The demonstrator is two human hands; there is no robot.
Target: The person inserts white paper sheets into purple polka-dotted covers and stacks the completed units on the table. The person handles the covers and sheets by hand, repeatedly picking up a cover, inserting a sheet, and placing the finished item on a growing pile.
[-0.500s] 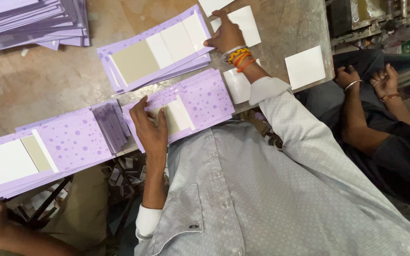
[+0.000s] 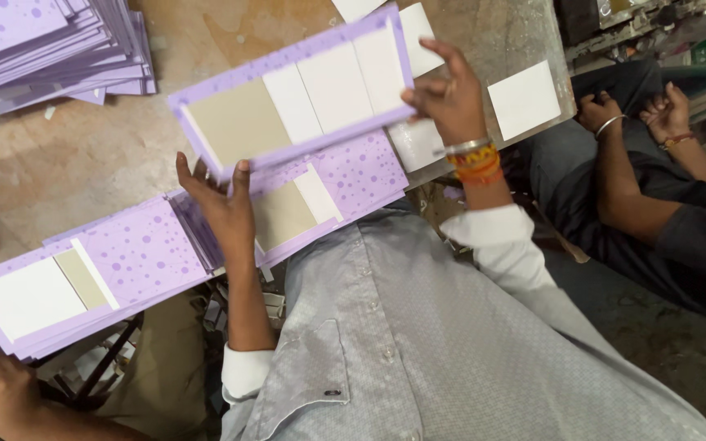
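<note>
- While it hangs above the surface (image 2: 67,171), the lilac card panel (image 2: 292,102) runs lengthwise left-low to right-high.
- Left hand (image 2: 218,200) fingers pinch its lower-left end beside a dotted stack (image 2: 345,175).
- Right hand (image 2: 451,98) fingers pinch its right end, near the surface's edge.

Card-making workshop, stacked purple sheets (image 2: 51,49), worn worktable (image 2: 67,163)

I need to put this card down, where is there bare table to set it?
Bare brown table lies between the purple stack at top left and the dotted cards at the near edge. It is crowded on the right, around the white squares.
</note>
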